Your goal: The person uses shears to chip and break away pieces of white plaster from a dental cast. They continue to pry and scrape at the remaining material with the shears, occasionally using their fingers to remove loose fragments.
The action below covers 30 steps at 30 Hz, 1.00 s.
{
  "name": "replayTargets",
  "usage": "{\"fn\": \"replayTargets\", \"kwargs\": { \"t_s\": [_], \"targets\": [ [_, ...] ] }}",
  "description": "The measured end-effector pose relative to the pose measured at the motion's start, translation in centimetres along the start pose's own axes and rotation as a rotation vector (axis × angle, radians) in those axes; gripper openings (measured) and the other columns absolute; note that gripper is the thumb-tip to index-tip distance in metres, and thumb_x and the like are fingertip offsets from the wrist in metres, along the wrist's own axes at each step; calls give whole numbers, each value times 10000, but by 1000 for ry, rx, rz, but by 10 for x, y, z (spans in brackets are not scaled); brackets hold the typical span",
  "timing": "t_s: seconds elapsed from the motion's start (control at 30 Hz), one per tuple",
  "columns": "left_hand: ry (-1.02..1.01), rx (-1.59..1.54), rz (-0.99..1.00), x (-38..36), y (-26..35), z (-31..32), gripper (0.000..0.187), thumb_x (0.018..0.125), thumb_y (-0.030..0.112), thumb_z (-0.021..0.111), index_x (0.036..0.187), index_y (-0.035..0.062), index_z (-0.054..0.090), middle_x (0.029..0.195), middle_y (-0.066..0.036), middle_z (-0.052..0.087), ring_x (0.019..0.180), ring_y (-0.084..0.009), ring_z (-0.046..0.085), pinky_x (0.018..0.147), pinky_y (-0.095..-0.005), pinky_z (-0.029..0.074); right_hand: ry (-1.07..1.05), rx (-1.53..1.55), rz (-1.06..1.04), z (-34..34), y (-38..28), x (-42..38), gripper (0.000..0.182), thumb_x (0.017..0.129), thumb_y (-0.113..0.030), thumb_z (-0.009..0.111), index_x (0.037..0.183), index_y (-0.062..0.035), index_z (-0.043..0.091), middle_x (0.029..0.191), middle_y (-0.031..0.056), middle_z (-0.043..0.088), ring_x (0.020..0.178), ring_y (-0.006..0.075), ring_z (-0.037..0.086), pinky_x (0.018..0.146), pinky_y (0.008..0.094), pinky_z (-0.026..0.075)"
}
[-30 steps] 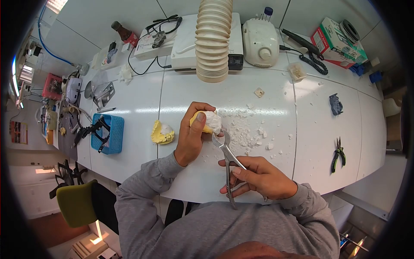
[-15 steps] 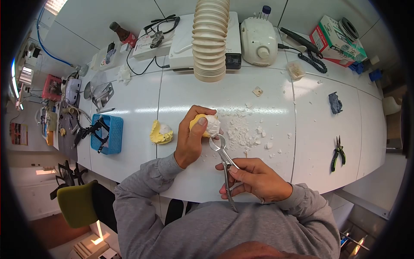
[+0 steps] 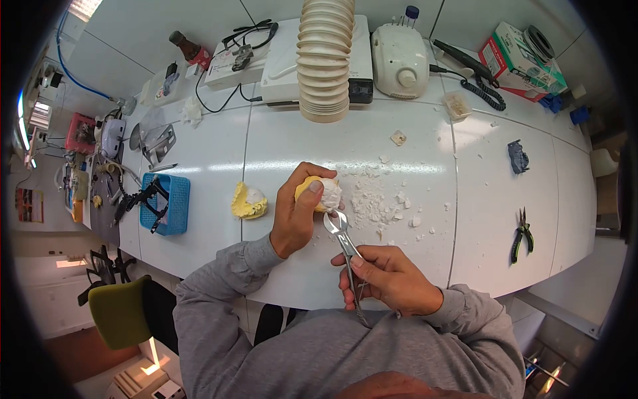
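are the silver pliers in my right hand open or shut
Open: the jaws of the silver pliers in your right hand curve apart, with a gap showing between them. I can't tell whether they touch the white lump.

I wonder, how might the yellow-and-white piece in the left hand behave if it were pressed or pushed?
The yellow-and-white piece is probably stiff, as it shows no sag in the left hand. Its white part seems likely to chip, judging by the white crumbs scattered on the table.
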State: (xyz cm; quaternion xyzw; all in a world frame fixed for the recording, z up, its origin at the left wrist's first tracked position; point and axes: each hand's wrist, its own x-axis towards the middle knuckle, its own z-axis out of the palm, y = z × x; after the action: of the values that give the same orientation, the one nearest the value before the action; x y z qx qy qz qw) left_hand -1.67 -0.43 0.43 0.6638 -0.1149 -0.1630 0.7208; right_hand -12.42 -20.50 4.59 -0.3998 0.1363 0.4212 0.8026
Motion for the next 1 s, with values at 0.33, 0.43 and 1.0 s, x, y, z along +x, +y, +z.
{"fn": "replayTargets", "kwargs": {
  "t_s": [0.33,0.43,1.0],
  "targets": [
    [-17,0,-15,5,-6,-6,407,1064,310,416,1204,-49,548,961,-163,667,806,-199,705,705,-312,573,-44,-42,-6,-5,-4,-1,367,1155,-246,436,1296,50,602,934,73,648,795,161,672,745,337,608],
    [10,-75,-11,7,-5,-7,416,1071,325,413,1188,-44,566,946,-141,665,778,-174,683,707,-311,572,-140,86,-55,-13,-8,-4,385,1158,-251,418,1311,58,590,928,81,647,787,176,672,749,364,609],
    [-1,-311,34,18,-6,-5,433,1127,466,363,1194,57,487,1049,-127,601,861,-228,674,710,-362,560,-2,84,-108,-15,-22,-12,557,1112,-155,507,1599,36,315,1009,98,613,975,288,751,993,548,613]
  ]
}}
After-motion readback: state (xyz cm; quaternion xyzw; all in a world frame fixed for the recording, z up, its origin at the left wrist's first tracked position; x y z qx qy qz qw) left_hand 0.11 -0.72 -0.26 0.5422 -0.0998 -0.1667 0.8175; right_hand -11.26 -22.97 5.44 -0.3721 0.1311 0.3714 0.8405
